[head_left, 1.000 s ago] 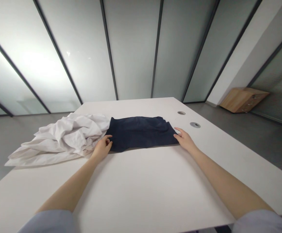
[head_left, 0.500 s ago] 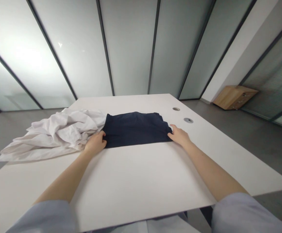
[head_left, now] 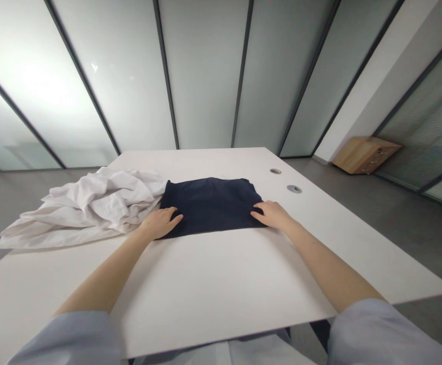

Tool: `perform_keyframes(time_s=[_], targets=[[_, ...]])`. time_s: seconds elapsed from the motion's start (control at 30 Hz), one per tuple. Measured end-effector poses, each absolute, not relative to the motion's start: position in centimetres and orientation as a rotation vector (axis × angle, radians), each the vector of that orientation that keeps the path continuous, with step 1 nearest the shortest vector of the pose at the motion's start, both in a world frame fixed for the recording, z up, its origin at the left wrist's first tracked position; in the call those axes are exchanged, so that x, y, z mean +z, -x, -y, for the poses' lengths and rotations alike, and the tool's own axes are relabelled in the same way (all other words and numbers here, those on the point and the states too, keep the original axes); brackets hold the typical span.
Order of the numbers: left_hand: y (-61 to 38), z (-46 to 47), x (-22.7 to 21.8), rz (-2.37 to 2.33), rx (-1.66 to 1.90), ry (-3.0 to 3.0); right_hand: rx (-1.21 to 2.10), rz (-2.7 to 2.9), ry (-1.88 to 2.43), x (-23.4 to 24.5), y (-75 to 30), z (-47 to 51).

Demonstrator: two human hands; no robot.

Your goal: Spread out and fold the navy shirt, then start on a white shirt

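A dark navy folded cloth (head_left: 213, 205), its exact kind of garment not clear, lies flat on the white table (head_left: 221, 284). On its left front corner rests my left hand (head_left: 162, 222), thumb and fingers apart on top of the fabric. My right hand (head_left: 273, 215) touches the right edge, with its fingers spread over the cloth. Neither hand is gripping the fabric. Close beside the left hand is a heap of crumpled white cloth (head_left: 102, 203), which meets the left side of the navy one.
Two round cable grommets, a far one (head_left: 275, 171) and a nearer one (head_left: 294, 189), are set in the tabletop at right. Beyond the table stand frosted glass panels (head_left: 205, 76). A wooden cabinet (head_left: 367, 154) is on the floor at the far right.
Both hands have let go of the navy cloth's side edges and moved inward onto its top. The front edge of the cloth sits slightly nearer to me.
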State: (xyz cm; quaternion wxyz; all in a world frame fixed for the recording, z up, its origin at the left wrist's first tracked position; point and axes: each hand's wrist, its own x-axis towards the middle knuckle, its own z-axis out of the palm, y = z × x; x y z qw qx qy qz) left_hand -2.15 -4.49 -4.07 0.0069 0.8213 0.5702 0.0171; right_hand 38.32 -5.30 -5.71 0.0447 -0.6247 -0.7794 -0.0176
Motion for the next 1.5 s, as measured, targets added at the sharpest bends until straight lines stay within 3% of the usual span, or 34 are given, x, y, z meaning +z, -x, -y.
perform_keyframes(time_s=[0.2, 0.53, 0.87, 1.3, 1.5], targets=[[0.5, 3.3, -2.0, -1.957, -0.079, -2.577, 0.046, 2.128, 2.093, -3.3, -38.4, 3.2], [-1.2, 1.0, -5.0, -1.989, 0.197, -2.538, 0.334, 1.788, 2.412, -4.8, -38.1, -4.5], [-0.9, 1.2, -5.2, -1.969, 0.240, -2.535, 0.276, 1.603, 2.424, -5.8, -37.9, -5.2], [-0.7, 1.1, -5.5, -1.967, 0.285, -2.537, 0.065, 1.450, 2.074, -4.8, -39.2, -6.4], [-0.6, 1.1, -5.9, -1.881, 0.173, -2.565, 0.111, 1.455, 2.299, -5.4, -38.7, -6.5]])
